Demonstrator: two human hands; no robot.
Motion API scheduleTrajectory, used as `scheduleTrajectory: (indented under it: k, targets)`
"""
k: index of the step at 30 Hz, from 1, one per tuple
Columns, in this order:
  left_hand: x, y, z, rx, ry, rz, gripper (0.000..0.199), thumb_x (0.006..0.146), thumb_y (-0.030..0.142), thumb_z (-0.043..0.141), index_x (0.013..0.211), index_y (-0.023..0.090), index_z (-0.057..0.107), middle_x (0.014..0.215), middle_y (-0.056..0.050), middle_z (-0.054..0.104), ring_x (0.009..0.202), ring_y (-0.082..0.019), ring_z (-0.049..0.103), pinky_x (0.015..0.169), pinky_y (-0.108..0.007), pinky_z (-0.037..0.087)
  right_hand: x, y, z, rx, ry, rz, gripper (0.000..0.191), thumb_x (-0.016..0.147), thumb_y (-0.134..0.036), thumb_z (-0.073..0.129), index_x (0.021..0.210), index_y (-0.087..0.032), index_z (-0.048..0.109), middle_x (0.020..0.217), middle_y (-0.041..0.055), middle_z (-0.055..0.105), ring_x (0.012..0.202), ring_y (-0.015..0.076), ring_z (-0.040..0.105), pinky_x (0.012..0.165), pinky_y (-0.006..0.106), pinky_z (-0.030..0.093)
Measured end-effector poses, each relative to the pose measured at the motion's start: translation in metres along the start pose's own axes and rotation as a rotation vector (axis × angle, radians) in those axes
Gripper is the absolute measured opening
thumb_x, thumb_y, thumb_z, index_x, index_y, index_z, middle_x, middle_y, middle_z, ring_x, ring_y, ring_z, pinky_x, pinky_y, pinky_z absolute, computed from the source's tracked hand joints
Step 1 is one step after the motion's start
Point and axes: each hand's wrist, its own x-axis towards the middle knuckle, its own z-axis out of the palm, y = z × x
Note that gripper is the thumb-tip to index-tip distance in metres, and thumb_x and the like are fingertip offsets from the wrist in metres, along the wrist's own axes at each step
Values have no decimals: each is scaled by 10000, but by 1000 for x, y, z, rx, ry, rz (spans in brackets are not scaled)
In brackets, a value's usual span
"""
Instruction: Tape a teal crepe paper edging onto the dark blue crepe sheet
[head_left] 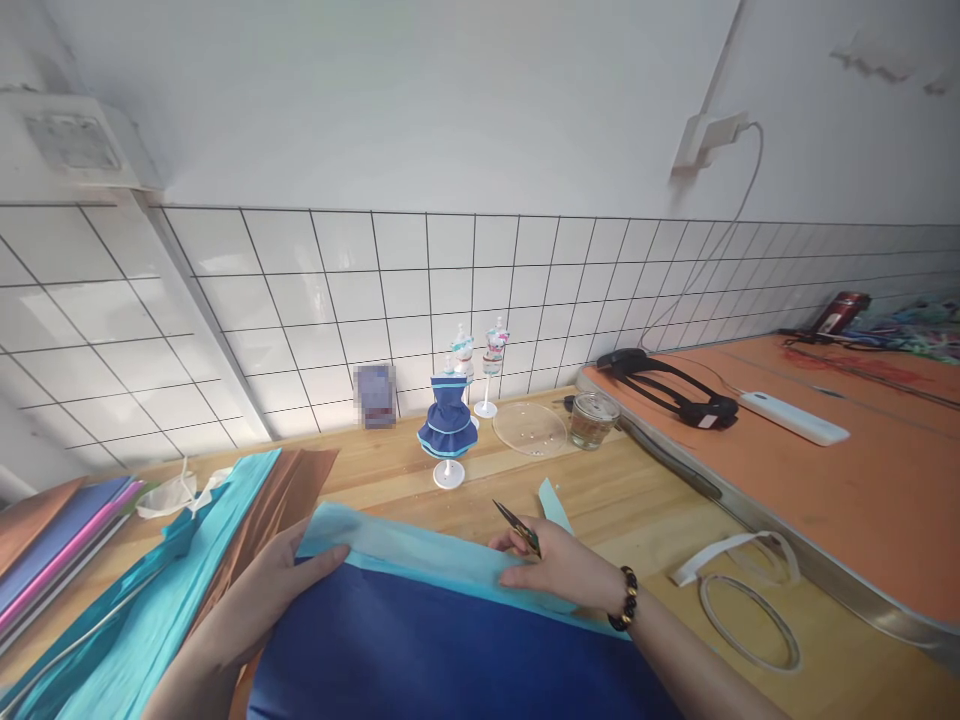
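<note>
A dark blue sheet of fabric (450,650) with a light blue strip (420,555) along its top edge is held up before me, its lower part out of frame. My left hand (296,580) pinches the left corner, thumb in front and fingers hidden behind. At the strip's right part, my right hand (551,565) has its thumb against the cloth. The same hand holds small dark pointed scissors (519,527), points toward the upper left. A light blue scrap (555,505) shows just beyond this hand. A beaded bracelet circles the right wrist.
A doll-size blue dress (448,425) stands on a white stand, two small mannequins (494,350) behind it. A clear disc (529,430) and a glass cup (594,420) sit to the right. Folded fabrics (142,590) lie left; white tape (739,550) and an orange surface (825,480) lie right.
</note>
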Motion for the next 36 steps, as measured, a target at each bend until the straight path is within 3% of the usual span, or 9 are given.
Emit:
scheduleTrajectory:
  k: [3,6,11,19,24,29,32,35,36]
  targets:
    - [-1,0,-1,7,2,9,563,592,452,760,1063,177,621,825,-61,710,686,-246,667,621,-322,545,11,-8,3,-7,-68,-29,442,628,-375,712,656,-226,297,879,-25,591,771,135,534,632,211,400]
    - [-2,2,-2,-4,-13,7,532,597,424,767,1044,174,628,828,-57,711,683,-246,668,626,-322,545,22,-14,7,-47,-121,-63,489,547,-406,772,643,-219,330,658,-90,453,622,100,430,556,195,321]
    - [-2,4,-5,4,-40,14,484,615,395,768,1022,173,632,850,-55,710,735,-260,667,662,-328,542,34,-16,16,-52,-142,-97,452,568,-327,759,649,-221,327,606,-103,349,560,81,321,509,194,250]
    - [-6,7,-40,262,-322,100,414,723,432,676,1080,227,641,1057,-64,663,1032,-297,572,891,-379,455,32,-10,12,10,-61,-74,437,596,-318,719,639,-224,295,593,-95,284,567,89,272,513,209,213]
    - [-7,12,-36,399,-497,118,300,765,355,643,1039,237,670,1062,-41,662,1027,-287,572,905,-384,436,27,-12,6,63,-24,-87,394,631,-324,684,662,-226,303,609,-89,279,571,93,271,517,208,220]
    - [-11,13,-31,363,-482,95,315,807,364,595,1083,221,646,1036,-41,669,967,-269,602,873,-368,463,24,-12,6,116,5,-115,404,635,-339,684,650,-222,298,627,-80,253,584,93,254,528,208,221]
    - [-13,4,-41,184,-441,130,325,748,356,671,1036,208,660,961,-44,686,924,-273,620,810,-350,492,21,-14,10,167,-4,-116,426,626,-371,703,647,-220,306,627,-79,254,582,91,238,521,209,212]
    - [-15,-12,-54,-49,-351,175,428,600,460,769,922,195,674,905,-38,688,862,-262,632,748,-325,508,20,-15,16,228,-20,-109,443,621,-406,710,646,-220,308,620,-80,266,574,91,240,513,211,213]
    - [-19,-17,-58,-88,-306,174,441,622,494,744,926,187,661,933,-42,676,863,-247,626,750,-330,508,20,-15,18,246,-18,-106,449,620,-414,710,644,-221,306,618,-80,268,572,91,245,513,211,215]
